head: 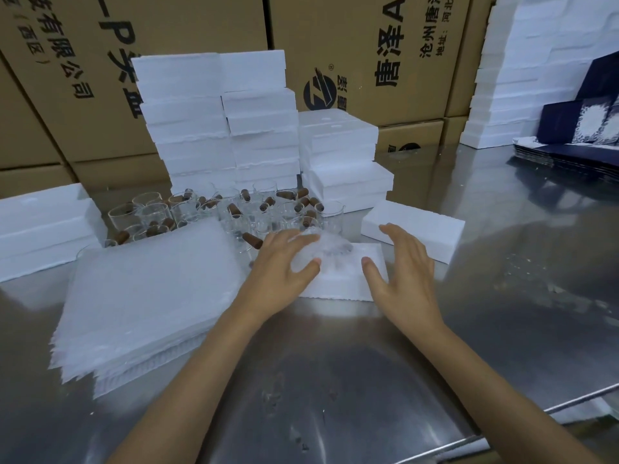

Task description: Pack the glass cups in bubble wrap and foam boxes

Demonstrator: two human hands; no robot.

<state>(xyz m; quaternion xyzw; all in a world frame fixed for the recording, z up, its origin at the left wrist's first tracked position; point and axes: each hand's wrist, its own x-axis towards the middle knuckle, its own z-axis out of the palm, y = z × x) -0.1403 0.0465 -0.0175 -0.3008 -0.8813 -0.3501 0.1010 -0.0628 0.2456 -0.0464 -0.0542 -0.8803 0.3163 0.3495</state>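
Near the middle of the steel desk (335, 380) an open foam box (338, 283) lies flat, a bubble-wrapped cup (318, 251) resting in it; the left hand (284, 262) lies on the bundle, fingers straight, thumb against the wrap; the right hand (405, 266) hovers just beside it over the box, fingers spread and relaxed, holding nothing; a stack of bubble wrap sheets (144, 296) lies toward the left edge; bare glass cups (214, 212) with brown handles crowd behind, before stacked foam boxes (221, 125) at the far edge; a foam lid (415, 229) sits right of the box
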